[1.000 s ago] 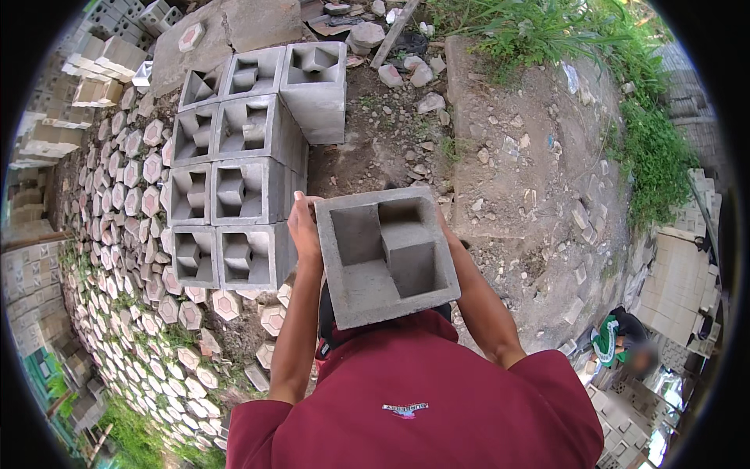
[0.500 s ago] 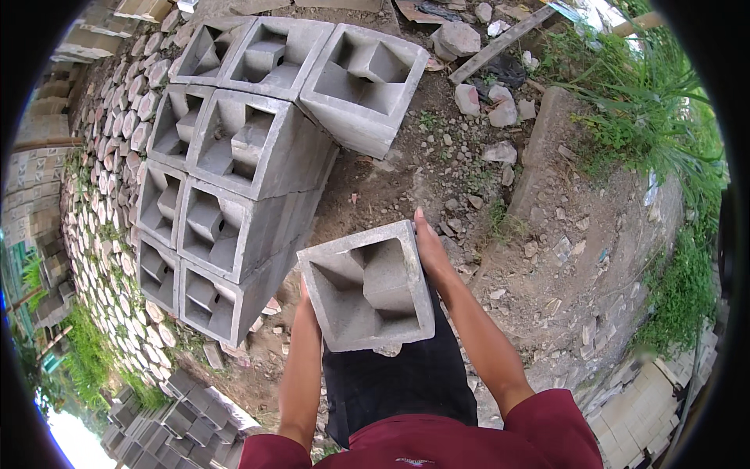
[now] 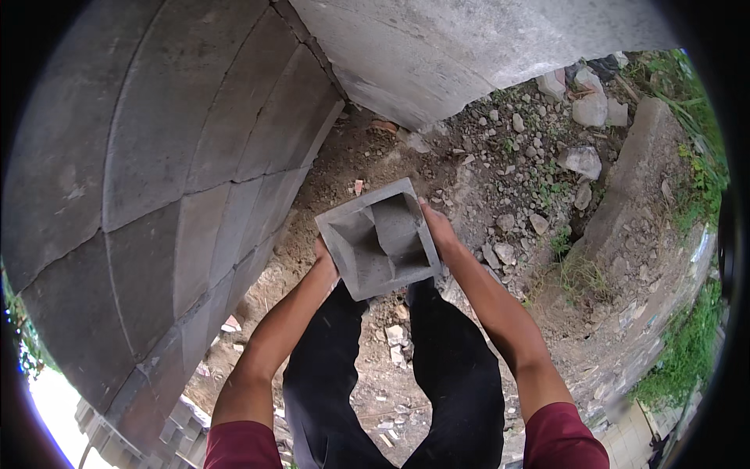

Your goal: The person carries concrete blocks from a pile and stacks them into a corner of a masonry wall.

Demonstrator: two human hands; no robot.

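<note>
A grey concrete block (image 3: 361, 252) with a hollow, angled inside hangs low in front of my legs, its open face turned up. My left hand (image 3: 325, 256) grips its left side, fingers partly hidden behind the block. On the opposite side my right hand (image 3: 439, 230) is closed against the wall of the block. Both arms reach straight down to it. To the left rises a tall stack of the same grey blocks (image 3: 148, 156), apart from the one I hold.
Another concrete block face (image 3: 437, 62) juts in at the top. Below lies rubble-strewn soil (image 3: 469, 184) with broken stones (image 3: 582, 162). A long concrete kerb (image 3: 625, 187) runs along the right, with grass (image 3: 680, 344) beyond.
My view has dropped close beside the stack, whose side walls now fill the left. The block has gone lower, toward the ground, still between both hands.
</note>
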